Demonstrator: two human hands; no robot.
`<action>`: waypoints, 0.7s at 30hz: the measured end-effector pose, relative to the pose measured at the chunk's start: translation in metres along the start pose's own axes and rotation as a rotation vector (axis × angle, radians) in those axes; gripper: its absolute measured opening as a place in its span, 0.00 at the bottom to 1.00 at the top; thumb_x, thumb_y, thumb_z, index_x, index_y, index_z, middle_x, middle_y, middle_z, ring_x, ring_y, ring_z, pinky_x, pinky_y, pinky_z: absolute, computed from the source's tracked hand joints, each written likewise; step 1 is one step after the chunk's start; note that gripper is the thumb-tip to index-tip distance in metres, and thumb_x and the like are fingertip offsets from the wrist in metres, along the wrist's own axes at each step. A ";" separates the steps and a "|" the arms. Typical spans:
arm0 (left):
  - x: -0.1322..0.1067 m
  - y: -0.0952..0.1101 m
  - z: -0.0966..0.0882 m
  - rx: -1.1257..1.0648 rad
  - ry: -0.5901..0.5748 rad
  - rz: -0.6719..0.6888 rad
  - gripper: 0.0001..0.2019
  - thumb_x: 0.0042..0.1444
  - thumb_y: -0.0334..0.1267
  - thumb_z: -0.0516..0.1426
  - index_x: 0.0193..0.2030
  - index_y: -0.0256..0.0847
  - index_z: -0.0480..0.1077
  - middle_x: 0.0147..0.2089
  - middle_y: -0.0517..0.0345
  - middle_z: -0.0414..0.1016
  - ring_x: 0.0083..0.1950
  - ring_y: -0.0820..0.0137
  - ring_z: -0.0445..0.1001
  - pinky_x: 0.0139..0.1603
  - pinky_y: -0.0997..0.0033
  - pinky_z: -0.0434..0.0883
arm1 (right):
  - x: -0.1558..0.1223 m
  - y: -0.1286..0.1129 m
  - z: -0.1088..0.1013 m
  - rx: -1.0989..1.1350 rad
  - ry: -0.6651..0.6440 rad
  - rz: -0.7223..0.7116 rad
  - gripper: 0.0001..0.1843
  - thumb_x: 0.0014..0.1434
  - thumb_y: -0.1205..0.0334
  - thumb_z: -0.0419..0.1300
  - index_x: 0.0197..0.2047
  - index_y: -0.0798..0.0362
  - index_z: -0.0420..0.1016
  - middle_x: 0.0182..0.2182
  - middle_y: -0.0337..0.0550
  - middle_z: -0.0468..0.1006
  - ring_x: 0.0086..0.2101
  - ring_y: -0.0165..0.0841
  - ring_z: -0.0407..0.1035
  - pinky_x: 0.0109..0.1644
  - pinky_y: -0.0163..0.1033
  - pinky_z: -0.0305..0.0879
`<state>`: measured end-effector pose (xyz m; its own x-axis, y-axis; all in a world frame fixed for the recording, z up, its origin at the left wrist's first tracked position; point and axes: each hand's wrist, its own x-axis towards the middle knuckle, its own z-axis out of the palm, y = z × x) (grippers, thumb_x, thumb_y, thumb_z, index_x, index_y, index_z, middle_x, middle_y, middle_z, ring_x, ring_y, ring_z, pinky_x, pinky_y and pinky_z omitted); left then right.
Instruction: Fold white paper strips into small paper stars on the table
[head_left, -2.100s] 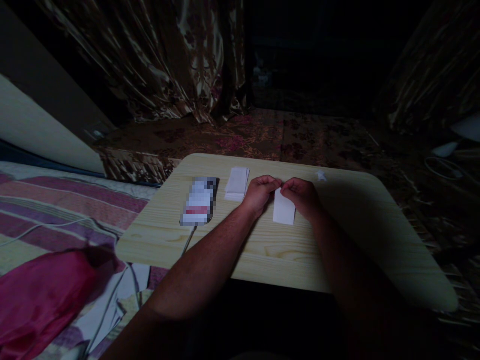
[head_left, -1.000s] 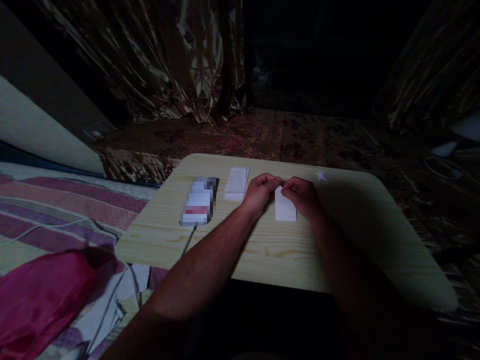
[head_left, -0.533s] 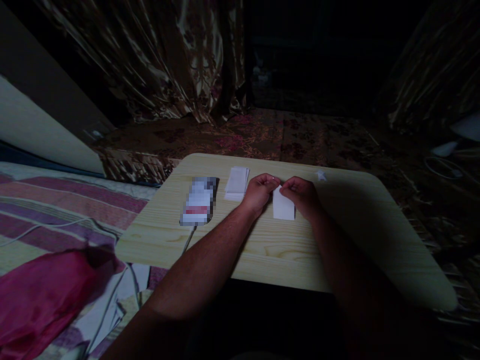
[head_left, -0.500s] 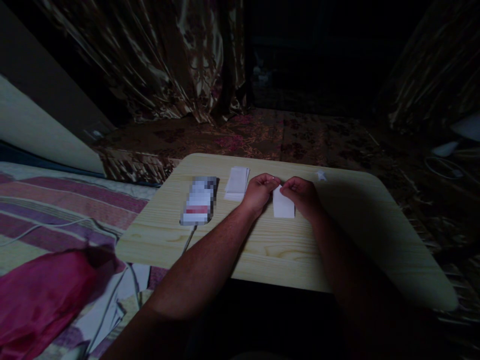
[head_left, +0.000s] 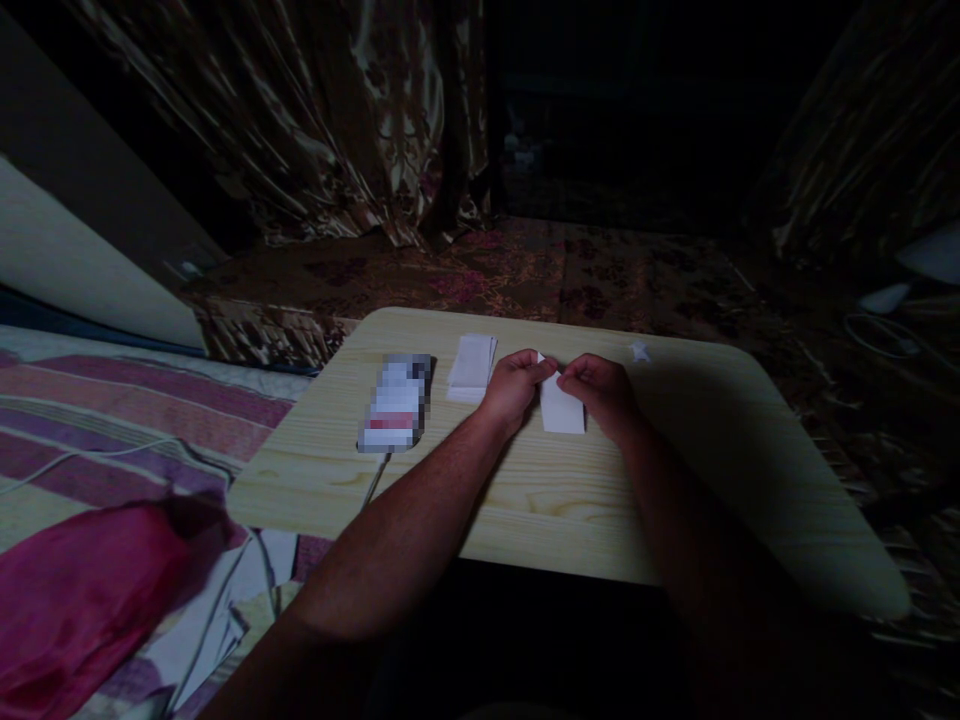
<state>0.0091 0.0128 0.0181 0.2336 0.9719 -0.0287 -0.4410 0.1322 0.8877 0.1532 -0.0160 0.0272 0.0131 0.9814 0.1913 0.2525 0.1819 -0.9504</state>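
A small white sheet of paper [head_left: 562, 408] is pinched at its far end between my two hands, just above the wooden table [head_left: 555, 500]. My left hand [head_left: 517, 385] closes thumb and fingers on its far left corner, where a pointed white tip shows. On its far right edge, my right hand [head_left: 601, 390] grips with bent fingers. The fingers partly cover the paper's far end. Left of my left hand lies a stack of white paper slips [head_left: 472, 367]. A small folded white paper piece [head_left: 639, 351] rests beyond my right hand.
A phone [head_left: 396, 405], its screen blurred, lies on the table's left with a white cable [head_left: 375, 480] plugged in. Beside the table is a bed with a striped cover [head_left: 142, 410], a pink cloth [head_left: 90, 590] and loose papers [head_left: 199, 640]. Patterned curtains [head_left: 405, 120] hang behind.
A pointed white paper tip now shows above my left fingers. Both hands stay almost in place, still pinching the sheet.
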 end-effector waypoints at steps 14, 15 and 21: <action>0.002 -0.002 -0.002 -0.002 -0.009 0.014 0.13 0.43 0.41 0.66 0.23 0.38 0.67 0.20 0.62 0.68 0.21 0.77 0.63 0.25 0.73 0.59 | 0.000 0.001 -0.001 0.053 -0.025 -0.004 0.09 0.48 0.57 0.65 0.28 0.52 0.71 0.22 0.36 0.72 0.24 0.28 0.64 0.27 0.34 0.58; 0.002 -0.002 -0.002 -0.002 0.000 0.024 0.13 0.44 0.42 0.66 0.23 0.38 0.67 0.20 0.63 0.68 0.21 0.77 0.63 0.25 0.73 0.58 | 0.000 0.000 -0.001 0.052 -0.023 -0.003 0.09 0.48 0.57 0.64 0.28 0.52 0.71 0.22 0.35 0.72 0.24 0.28 0.64 0.27 0.34 0.58; 0.000 0.001 -0.001 -0.022 -0.040 0.009 0.13 0.43 0.43 0.67 0.26 0.36 0.70 0.22 0.61 0.70 0.22 0.76 0.65 0.25 0.73 0.60 | 0.001 0.002 -0.002 0.032 0.004 0.010 0.07 0.48 0.58 0.63 0.28 0.52 0.72 0.21 0.35 0.71 0.22 0.28 0.63 0.25 0.33 0.56</action>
<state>0.0079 0.0131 0.0185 0.2641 0.9645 -0.0021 -0.4621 0.1285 0.8775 0.1554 -0.0145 0.0263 0.0192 0.9831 0.1823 0.2211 0.1736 -0.9597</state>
